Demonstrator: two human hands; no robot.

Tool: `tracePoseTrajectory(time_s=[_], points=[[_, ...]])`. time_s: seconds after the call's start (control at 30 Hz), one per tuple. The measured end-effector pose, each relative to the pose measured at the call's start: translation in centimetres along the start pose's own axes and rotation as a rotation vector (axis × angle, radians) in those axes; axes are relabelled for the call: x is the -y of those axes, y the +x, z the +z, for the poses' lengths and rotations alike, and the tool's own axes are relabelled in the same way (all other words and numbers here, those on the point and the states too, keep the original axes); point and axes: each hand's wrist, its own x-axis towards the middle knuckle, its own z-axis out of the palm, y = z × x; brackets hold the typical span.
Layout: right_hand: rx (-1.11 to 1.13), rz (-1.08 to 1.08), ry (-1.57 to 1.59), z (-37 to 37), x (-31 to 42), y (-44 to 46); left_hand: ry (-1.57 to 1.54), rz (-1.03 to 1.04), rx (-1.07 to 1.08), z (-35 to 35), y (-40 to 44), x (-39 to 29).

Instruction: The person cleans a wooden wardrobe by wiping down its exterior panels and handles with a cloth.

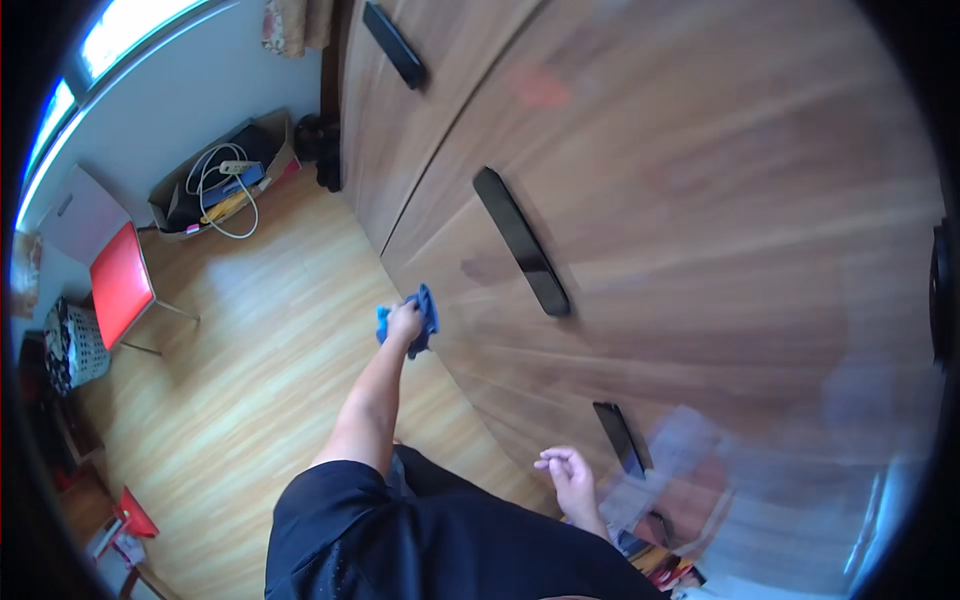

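My left hand is closed around a crumpled blue cloth at the end of my outstretched arm. The cloth is at the lower face of a wood-grain cabinet; whether it touches the surface I cannot tell. Nearer my body, my right hand hangs with loosely bent fingers, and nothing shows in it. It is close to a short black handle on the cabinet. A longer black handle sits further up the same front, and another black handle is on the neighbouring door.
On the light wood floor stands a red-seated chair at the left. Beside it is a white laundry basket. A cardboard box with a white cable and other items rests against the far wall. Assorted items lie at the lower right.
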Motion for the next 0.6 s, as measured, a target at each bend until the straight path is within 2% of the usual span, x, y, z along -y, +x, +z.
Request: tracePoseTrajectory(time_s=[0.03, 0.07, 0.1, 0.13, 0.17, 0.2, 0.23, 0.27, 0.3, 0.33, 0.4, 0.43, 0.5, 0.53, 0.6], points=[[0.064, -0.108, 0.025, -0.6, 1.0, 0.3, 0.04, 0.007, -0.047, 1.2, -2.2, 3.5], [0.126, -0.214, 0.054, -1.2, 2.3, 0.3, 0.014, -0.16, -0.043, 1.0, -5.1, 5.7], [0.172, -0.311, 0.106, -1.4, 4.5, 0.3, -0.007, -0.227, 0.026, -1.4, -8.8, 6.9], [0.196, -0.356, 0.111, -1.5, 7.2, -0.7, -0.053, -0.353, 0.055, -1.4, -11.1, 10.9], [0.275, -0.538, 0.185, -2.0, 8.8, -1.2, 0.032, -0.372, 0.016, -1.2, -13.6, 15.8], [0.394, -0.734, 0.191, -2.3, 11.8, -1.8, 0.127, -0.467, 0.028, -3.8, -18.0, 16.2], [0.535, -0.87, 0.149, -3.2, 14.6, -2.9, 0.206, -0.549, 0.042, -4.6, -20.9, 19.6], [0.709, -1.068, 0.129, -3.5, 16.0, -3.3, 0.167, -0.563, 0.025, -4.8, -23.6, 25.4], [0.757, -1.138, 0.225, -3.8, 17.5, -5.9, 0.209, -0.67, -0.013, -6.6, -27.8, 25.3], [0.765, -1.241, 0.345, -3.7, 17.9, -8.5, 0.336, -0.703, 0.046, -8.1, -30.9, 26.9], [0.612, -1.394, 0.606, -3.4, 16.4, -13.8, 0.245, -0.71, -0.114, -9.1, -38.6, 29.7], [0.472, -1.376, 0.767, -2.6, 15.3, -16.8, 0.199, -0.706, -0.195, -9.6, -42.6, 31.2], [0.148, -1.324, 1.05, -1.5, 14.1, -22.6, 0.394, -0.739, -0.296, -8.8, -51.0, 29.6], [0.327, -1.299, 1.032, -4.6, 11.7, -23.0, 0.268, -0.781, -0.354, -7.2, -54.6, 31.2], [0.436, -1.326, 0.921, -9.2, 9.1, -24.7, 0.017, -0.852, -0.467, -3.8, -62.8, 33.5]])
